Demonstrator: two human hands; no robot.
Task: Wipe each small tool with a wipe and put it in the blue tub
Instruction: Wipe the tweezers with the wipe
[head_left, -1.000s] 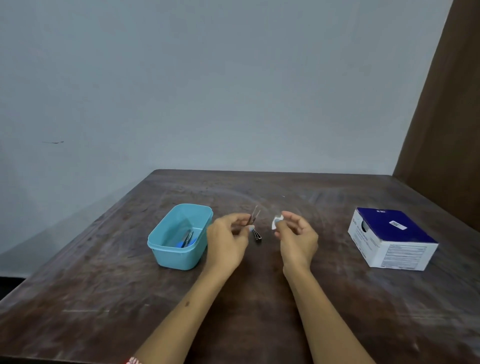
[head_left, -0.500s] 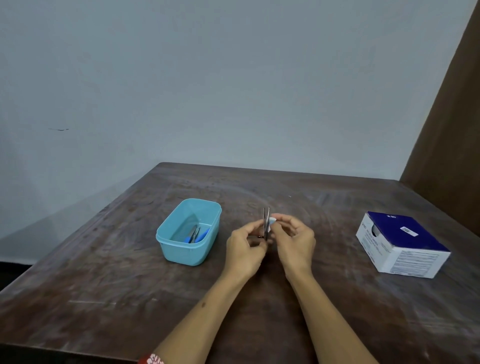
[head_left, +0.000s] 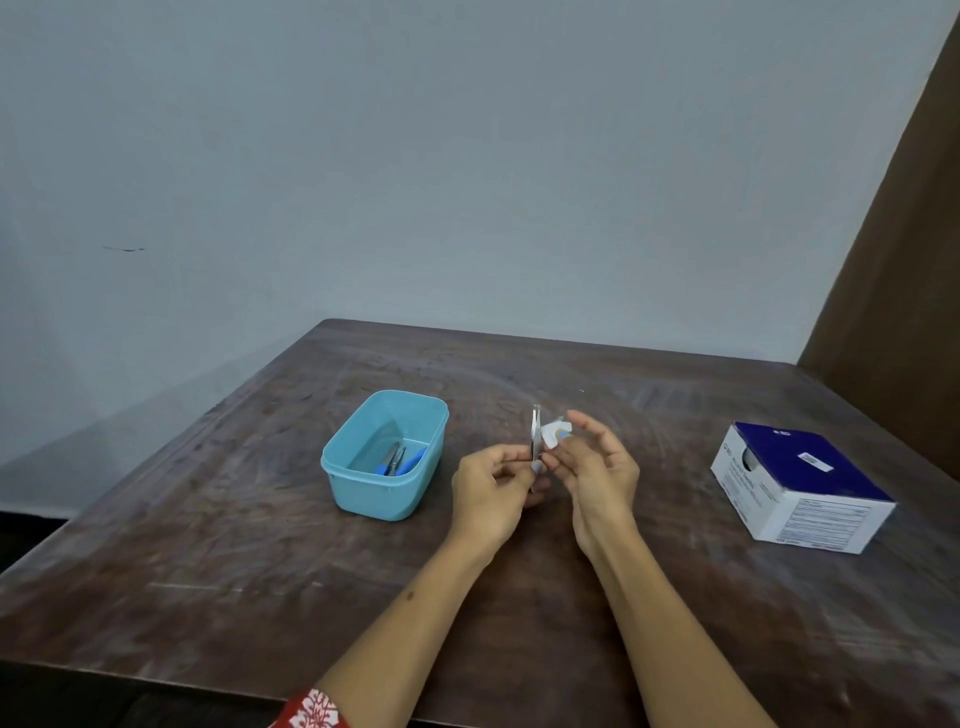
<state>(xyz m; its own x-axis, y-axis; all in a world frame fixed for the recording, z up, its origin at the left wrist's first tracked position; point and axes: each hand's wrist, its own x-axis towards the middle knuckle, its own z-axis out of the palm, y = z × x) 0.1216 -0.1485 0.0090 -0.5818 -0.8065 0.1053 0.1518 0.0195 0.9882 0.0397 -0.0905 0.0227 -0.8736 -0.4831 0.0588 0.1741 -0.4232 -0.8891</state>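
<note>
My left hand (head_left: 491, 480) pinches a slim metal tool (head_left: 535, 434) upright; right hand (head_left: 597, 467) pinches the wipe (head_left: 555, 432) against it. Left of both, blue tub (head_left: 363, 493) holds wiped tools (head_left: 397, 460). Wiping underway, drop pending.

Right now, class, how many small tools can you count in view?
3, maybe more: one metal tool upright in the left hand; two blue-handled tools in the blue tub, overlapping.

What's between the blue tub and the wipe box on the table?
In the head view, both hands: the left hand holds a metal tool upright, the right hand a wipe beside it, between blue tub and wipe box.
</note>
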